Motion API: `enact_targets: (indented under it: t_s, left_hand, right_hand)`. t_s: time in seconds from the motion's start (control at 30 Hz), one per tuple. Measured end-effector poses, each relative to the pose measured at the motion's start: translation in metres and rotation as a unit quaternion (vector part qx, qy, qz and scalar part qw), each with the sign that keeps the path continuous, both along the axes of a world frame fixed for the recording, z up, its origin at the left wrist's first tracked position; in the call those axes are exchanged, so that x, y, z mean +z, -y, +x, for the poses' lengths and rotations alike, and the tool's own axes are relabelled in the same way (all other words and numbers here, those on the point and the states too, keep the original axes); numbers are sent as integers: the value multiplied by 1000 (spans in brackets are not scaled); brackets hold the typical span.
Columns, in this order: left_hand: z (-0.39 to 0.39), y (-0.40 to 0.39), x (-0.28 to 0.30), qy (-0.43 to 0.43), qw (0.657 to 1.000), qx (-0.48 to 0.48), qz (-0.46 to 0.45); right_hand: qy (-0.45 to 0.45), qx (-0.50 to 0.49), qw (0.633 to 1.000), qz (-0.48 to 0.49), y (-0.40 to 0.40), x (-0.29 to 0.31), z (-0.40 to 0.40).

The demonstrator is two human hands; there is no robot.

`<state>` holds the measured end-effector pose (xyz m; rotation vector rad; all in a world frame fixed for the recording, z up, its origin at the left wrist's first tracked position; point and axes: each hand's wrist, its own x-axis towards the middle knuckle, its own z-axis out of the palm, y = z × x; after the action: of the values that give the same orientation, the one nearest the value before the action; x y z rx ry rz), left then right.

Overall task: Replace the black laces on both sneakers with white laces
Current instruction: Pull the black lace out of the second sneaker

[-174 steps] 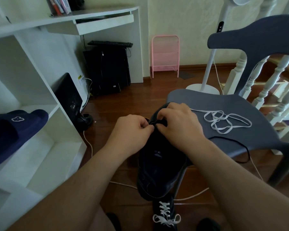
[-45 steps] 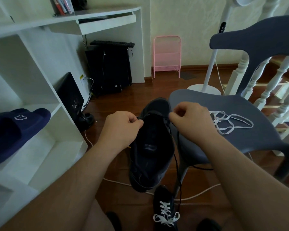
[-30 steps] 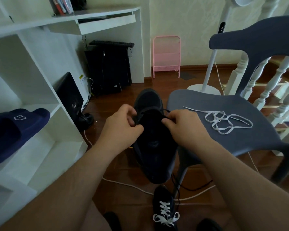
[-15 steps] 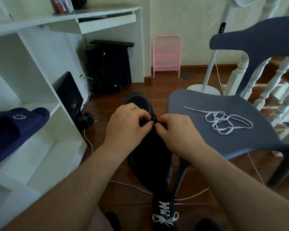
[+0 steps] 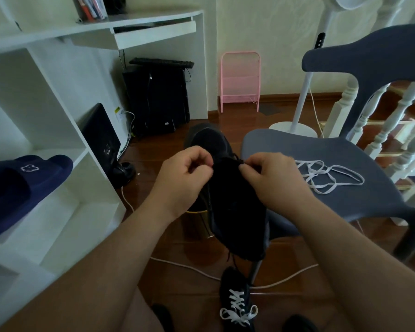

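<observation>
A dark sneaker [image 5: 235, 212] is held up in mid-air between my hands, toe pointing away from me. My left hand [image 5: 185, 178] pinches at its left lacing edge with curled fingers. On the right lacing edge, my right hand [image 5: 271, 180] pinches the thin black lace [image 5: 237, 160]. A loose white lace [image 5: 328, 174] lies tangled on the grey-blue chair seat [image 5: 345, 204] to the right. The second dark sneaker [image 5: 236, 303], threaded with white laces, stands on the floor below.
White shelving [image 5: 58, 212] at left holds a navy slipper [image 5: 22, 185]. A black computer tower [image 5: 157, 99], a pink rack [image 5: 240, 80] and a white fan stand [image 5: 295, 125] stand beyond. White cable [image 5: 201, 271] runs across the wooden floor. Stair balusters [image 5: 393, 130] rise at right.
My hands have drawn slightly apart across the sneaker's lacing. The sneaker has tilted so its heel hangs lower toward me.
</observation>
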<state>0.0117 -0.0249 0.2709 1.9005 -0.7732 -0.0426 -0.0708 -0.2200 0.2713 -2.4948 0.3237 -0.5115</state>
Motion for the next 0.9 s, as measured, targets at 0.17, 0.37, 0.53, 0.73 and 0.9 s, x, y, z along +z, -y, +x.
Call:
enact_targets:
  t_s: [0.17, 0.37, 0.53, 0.73, 0.9]
  left_hand:
    - [-5, 12, 0, 131, 983, 73, 102]
    - [-4, 17, -5, 161, 963, 112, 185]
    - [0, 14, -4, 80, 989, 76, 99]
    - [0, -2, 9, -153, 978, -133, 55]
    - [3, 6, -2, -37, 996, 6, 86]
  right_hand:
    - [-5, 14, 999, -42, -18, -4, 2]
    - [-4, 16, 997, -74, -23, -8, 3]
    - [0, 24, 998, -63, -19, -9, 5]
    - [1, -23, 999, -30, 7, -4, 8]
    - [-5, 13, 999, -50, -9, -7, 4]
